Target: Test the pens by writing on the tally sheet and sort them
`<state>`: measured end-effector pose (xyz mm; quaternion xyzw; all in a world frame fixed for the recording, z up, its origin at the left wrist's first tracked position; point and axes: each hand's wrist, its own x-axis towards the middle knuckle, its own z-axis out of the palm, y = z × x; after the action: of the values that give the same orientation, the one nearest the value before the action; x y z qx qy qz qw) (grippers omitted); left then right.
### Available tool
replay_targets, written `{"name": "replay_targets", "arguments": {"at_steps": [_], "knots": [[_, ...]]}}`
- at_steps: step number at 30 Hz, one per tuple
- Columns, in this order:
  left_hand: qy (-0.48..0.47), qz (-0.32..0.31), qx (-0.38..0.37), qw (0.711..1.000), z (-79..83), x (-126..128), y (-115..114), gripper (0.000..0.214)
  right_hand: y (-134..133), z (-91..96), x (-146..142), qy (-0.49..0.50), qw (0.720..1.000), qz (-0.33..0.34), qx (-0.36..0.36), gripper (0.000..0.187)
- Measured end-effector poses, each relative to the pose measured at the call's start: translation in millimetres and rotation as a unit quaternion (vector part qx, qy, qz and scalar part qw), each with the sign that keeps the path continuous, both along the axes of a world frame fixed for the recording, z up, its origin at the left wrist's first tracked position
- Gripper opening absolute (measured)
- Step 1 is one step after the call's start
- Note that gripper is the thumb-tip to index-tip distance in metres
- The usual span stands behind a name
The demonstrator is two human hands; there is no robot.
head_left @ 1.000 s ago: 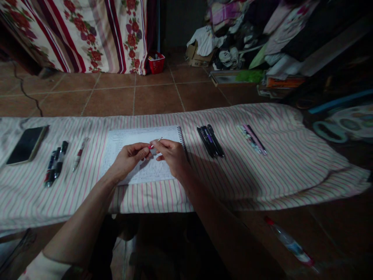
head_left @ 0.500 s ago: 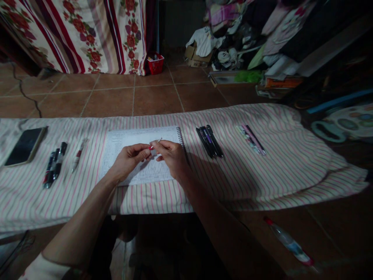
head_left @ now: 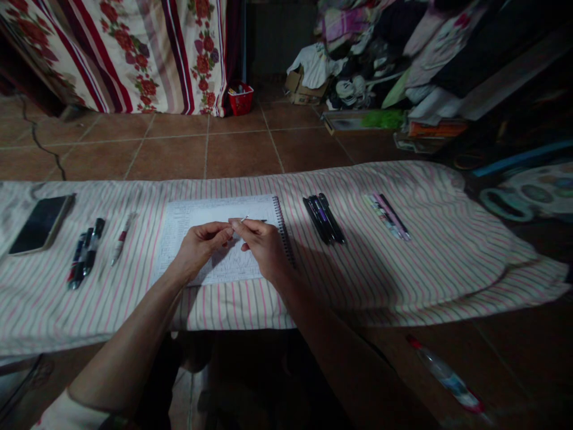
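Over the spiral notebook [head_left: 179, 209], whose open page is covered in handwriting, my two hands meet at the fingertips. My left hand [head_left: 203, 242] is closed in a pinch against the other hand's fingers. My right hand [head_left: 262, 242] is closed too, with a slim pen part [head_left: 245, 218] showing its thin, light end above the fingers. Both pinches seem to be on this one part, though most of it is hidden. A small dark point [head_left: 263, 221] shows just behind the right fingers; I cannot make out what it is.
Left of the notebook lie a red-and-white pen [head_left: 120, 242], several dark pens [head_left: 85, 254] and a phone [head_left: 40, 226]. To its right are black pens [head_left: 324, 218] and pastel pens [head_left: 389, 216]. A striped cloth [head_left: 250, 304] covers the table; a plastic bottle [head_left: 450, 376] is on the floor.
The red bit seen between my fingertips is now covered by them. My fingers have closed nearer together; both hands stay over the notebook.
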<state>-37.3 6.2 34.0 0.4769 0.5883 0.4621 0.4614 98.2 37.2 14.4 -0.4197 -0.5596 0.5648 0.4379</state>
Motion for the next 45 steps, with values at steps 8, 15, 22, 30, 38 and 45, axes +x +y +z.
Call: {"name": "replay_targets", "arguments": {"at_steps": [8, 15, 22, 30, 38, 45], "knots": [[-0.004, 0.019, -0.008, 1.000, -2.3, 2.9, -0.5, 0.021, -3.4, 0.7, -3.9, 0.013, 1.000, -0.003, -0.020, 0.027], [-0.013, 0.048, -0.031, 0.998, 0.2, 3.1, 0.2, 0.018, 5.7, -4.2, 1.0, 0.000, 0.998, 0.012, -0.057, 0.033], [0.018, 0.074, -0.057, 0.995, -6.3, -4.9, 2.7, 0.023, 40.2, 3.0, 51.6, -0.133, 0.983, -0.107, 0.063, 0.029], [0.028, 0.074, -0.054, 0.995, -15.7, -8.3, 5.7, 0.027, 43.0, -4.2, 67.9, -0.308, 0.932, -0.094, 0.166, 0.016], [0.082, 0.064, -0.058, 0.993, -21.7, -10.3, 5.3, 0.028, 46.1, -10.9, 67.4, -0.382, 0.898, -0.090, 0.200, 0.019], [0.091, 0.062, -0.061, 0.992, -25.0, -11.5, 6.2, 0.030, 45.4, -6.3, 63.8, -0.402, 0.893, -0.057, 0.196, 0.015]]}}
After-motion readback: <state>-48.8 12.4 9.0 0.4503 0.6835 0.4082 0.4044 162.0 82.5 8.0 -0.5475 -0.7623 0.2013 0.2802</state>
